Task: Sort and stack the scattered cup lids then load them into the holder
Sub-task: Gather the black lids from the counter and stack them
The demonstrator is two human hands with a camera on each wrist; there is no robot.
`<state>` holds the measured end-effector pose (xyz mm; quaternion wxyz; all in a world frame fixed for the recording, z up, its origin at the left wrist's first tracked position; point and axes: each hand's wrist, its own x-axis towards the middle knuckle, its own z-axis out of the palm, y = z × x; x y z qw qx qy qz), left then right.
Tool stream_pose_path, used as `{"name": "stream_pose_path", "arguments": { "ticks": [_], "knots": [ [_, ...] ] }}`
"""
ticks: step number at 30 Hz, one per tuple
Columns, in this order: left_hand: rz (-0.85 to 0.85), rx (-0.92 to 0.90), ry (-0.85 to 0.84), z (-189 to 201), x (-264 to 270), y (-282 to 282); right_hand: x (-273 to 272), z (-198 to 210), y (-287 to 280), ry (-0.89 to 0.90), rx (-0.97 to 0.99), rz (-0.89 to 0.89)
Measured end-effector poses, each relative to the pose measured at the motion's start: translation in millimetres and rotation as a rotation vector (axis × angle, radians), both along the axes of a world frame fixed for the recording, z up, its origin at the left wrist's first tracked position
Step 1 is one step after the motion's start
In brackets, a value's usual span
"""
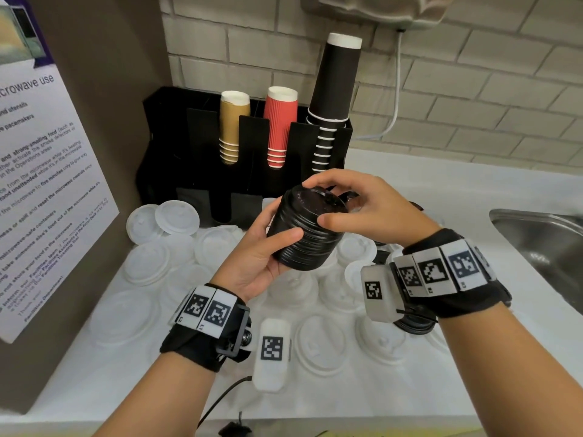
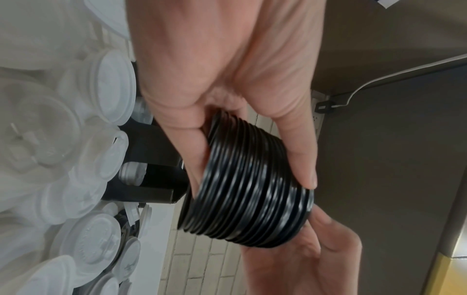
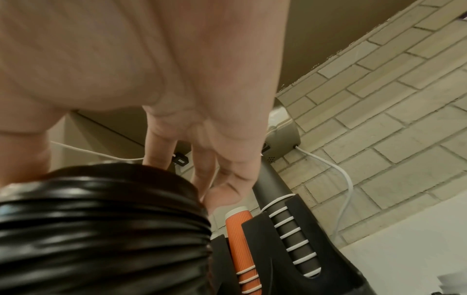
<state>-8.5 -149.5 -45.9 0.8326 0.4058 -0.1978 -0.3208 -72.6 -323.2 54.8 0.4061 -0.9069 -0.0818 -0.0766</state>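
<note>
A stack of black lids [image 1: 307, 230] [image 2: 248, 191] [image 3: 101, 223] is held in the air, tilted, in front of the black holder [image 1: 195, 184]. My left hand [image 1: 266, 250] grips the stack from below and the left, thumb across its side. My right hand [image 1: 340, 203] grips its top end, fingers curled over the upper lid and thumb on the side. Several white lids [image 1: 176, 244] [image 2: 106, 87] lie scattered on the white counter [image 1: 441, 190] under both hands. Another black lid [image 1: 413, 326] shows under my right wrist.
The holder's upper slots carry gold cups [image 1: 233, 127], red cups [image 1: 279, 127] [image 3: 240, 239] and a tall stack of black cups [image 1: 334, 99] [image 3: 290, 229]. A steel sink [image 1: 542, 247] lies at the right. A notice [image 1: 41, 184] hangs on the left wall.
</note>
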Motion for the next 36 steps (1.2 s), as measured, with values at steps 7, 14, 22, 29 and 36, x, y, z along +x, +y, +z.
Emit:
{"name": "stream_pose_path", "arguments": {
  "ticks": [7, 14, 22, 29, 36],
  "knots": [
    [0.051, -0.028, 0.015, 0.3, 3.4, 4.5, -16.7, 5.5, -39.4, -0.003, 0.039, -0.255],
    [0.088, -0.083, 0.025, 1.8, 7.9, 15.1, -47.6, -39.0, -91.4, 0.842, -0.832, -0.318],
    [0.083, -0.045, 0.034, 0.8, 1.4, 9.1, -62.3, -86.2, -89.3, 0.749, -0.765, -0.392],
    [0.071, -0.045, 0.053, -2.0, -0.5, 7.2, -62.7, -94.3, -90.4, 0.624, -0.703, -0.351],
    [0.083, -0.083, 0.087, -4.9, -1.0, 5.1, -59.9, -79.4, -87.4, 0.722, -0.664, -0.279]
  ]
}}
